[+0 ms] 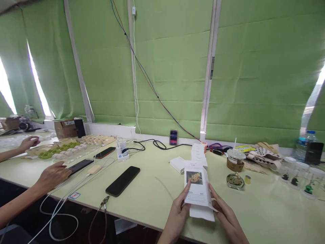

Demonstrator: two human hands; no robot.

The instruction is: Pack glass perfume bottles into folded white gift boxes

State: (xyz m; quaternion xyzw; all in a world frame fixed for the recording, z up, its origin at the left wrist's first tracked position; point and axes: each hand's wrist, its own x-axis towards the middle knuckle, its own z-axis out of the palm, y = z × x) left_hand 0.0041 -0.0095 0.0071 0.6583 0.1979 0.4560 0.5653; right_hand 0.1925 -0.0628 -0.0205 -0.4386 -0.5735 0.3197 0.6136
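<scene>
Between my two hands is a white cardboard box (199,195) with a printed photo of pale flowers on its upper face. Its near end has a flap hanging open toward me. My left hand (178,207) grips the box's left side, thumb near the photo. On the other side my right hand (223,210) holds the right edge, its fingers partly hidden by the box. Just beyond, more white boxes (198,152) lie in a row, and one white box (177,164) sits skewed to the left.
A round glass bottle (235,181), small yellow cap (247,179) and lidded cup (235,159) stand to the right, with clear containers (310,181) farther over. Leftward lie a black phone (123,181), a power strip (122,154) and cables. A co-worker's hand (53,176) touches another phone (80,166).
</scene>
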